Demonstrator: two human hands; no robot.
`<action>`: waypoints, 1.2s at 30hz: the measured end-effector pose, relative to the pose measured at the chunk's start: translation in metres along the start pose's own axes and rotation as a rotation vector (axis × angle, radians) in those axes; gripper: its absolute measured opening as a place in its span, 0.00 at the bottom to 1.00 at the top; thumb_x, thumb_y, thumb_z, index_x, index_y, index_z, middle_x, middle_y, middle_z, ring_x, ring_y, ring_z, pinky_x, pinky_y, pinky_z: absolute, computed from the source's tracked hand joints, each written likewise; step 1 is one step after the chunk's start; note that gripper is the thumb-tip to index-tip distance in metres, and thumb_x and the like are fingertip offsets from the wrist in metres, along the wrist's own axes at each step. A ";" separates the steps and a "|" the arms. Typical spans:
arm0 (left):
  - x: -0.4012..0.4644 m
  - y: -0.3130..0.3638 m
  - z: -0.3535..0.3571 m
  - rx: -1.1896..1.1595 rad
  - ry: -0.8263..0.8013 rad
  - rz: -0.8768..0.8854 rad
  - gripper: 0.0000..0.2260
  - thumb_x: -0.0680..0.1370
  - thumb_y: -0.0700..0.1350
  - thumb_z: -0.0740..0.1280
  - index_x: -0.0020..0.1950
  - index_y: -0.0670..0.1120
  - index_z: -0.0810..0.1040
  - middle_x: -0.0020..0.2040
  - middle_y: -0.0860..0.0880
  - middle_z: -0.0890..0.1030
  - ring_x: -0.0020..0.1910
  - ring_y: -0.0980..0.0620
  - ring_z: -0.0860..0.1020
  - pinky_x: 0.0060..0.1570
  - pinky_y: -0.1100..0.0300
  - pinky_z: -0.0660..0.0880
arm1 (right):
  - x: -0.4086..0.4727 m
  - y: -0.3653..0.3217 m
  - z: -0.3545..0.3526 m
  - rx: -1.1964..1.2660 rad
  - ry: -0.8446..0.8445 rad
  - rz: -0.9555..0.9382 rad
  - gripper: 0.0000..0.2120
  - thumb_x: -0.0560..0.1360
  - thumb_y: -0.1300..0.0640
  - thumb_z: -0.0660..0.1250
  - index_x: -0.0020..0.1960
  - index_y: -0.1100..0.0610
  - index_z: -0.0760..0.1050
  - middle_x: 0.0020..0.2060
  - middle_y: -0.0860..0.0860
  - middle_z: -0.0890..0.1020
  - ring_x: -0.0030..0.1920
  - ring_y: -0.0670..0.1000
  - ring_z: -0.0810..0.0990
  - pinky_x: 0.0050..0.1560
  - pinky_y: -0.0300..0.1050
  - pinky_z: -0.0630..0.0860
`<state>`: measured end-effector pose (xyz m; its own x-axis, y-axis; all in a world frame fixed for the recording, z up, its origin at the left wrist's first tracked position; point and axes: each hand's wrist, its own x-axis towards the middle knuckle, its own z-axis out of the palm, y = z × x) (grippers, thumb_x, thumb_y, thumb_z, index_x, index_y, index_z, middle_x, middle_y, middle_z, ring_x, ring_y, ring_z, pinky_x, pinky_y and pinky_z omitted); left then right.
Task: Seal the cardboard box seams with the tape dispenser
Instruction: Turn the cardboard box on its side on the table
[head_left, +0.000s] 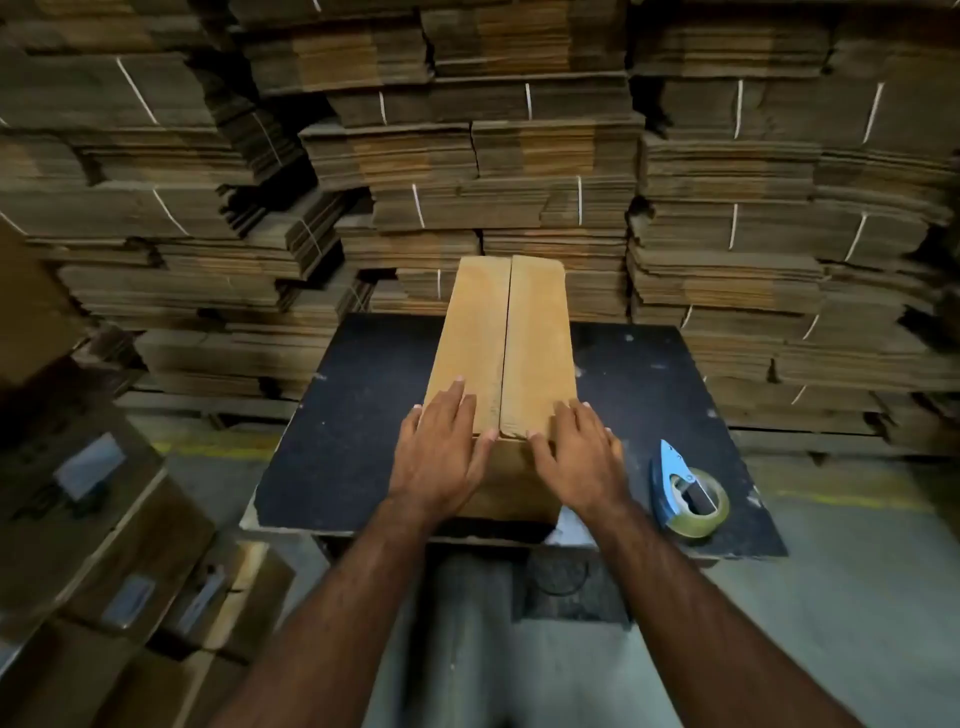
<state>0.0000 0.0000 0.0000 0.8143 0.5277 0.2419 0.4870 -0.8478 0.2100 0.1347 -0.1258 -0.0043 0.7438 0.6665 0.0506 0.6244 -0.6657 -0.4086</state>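
My left hand (441, 447) and right hand (576, 452) flat, fingers spread, grasping nothing, pressing the cardboard box (504, 343) flaps, seam untaped, tape dispenser (688, 491) resting on my desk (337, 441) just right.

box (511, 343) on table (332, 415), centre | my left hand (441, 452) and right hand (582, 457) flat on its near end | tape dispenser (688, 493) on table, right of box | cardboard stacks (727, 208) behind

Plain tan cardboard box (506, 358), light-blue tape dispenser (684, 491) with clear yellowish roll, black white-flecked tabletop (343, 415), brown cardboard stacks (467, 156) tied with white string.
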 end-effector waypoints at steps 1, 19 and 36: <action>0.000 -0.002 0.003 -0.006 -0.043 -0.030 0.28 0.82 0.62 0.45 0.75 0.47 0.63 0.79 0.47 0.60 0.76 0.50 0.60 0.72 0.43 0.60 | 0.002 0.002 0.003 -0.004 -0.027 0.008 0.29 0.81 0.40 0.52 0.76 0.55 0.60 0.77 0.55 0.61 0.77 0.55 0.57 0.74 0.61 0.55; 0.174 -0.076 0.058 -0.112 -0.264 -0.011 0.31 0.82 0.63 0.47 0.80 0.48 0.49 0.81 0.49 0.45 0.79 0.51 0.44 0.75 0.41 0.53 | 0.174 -0.006 0.024 -0.062 -0.137 0.189 0.36 0.79 0.33 0.53 0.80 0.48 0.47 0.80 0.53 0.44 0.79 0.57 0.46 0.69 0.66 0.63; 0.262 -0.098 0.082 -0.260 -0.171 -0.194 0.38 0.77 0.68 0.57 0.80 0.49 0.52 0.80 0.46 0.39 0.79 0.43 0.41 0.68 0.39 0.64 | 0.262 -0.011 0.031 0.038 -0.119 0.319 0.40 0.75 0.29 0.55 0.80 0.44 0.47 0.79 0.56 0.54 0.71 0.65 0.66 0.63 0.65 0.70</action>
<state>0.1915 0.2173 -0.0350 0.7665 0.6420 0.0169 0.5588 -0.6797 0.4752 0.3159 0.0665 -0.0149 0.8656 0.4629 -0.1911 0.3539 -0.8354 -0.4206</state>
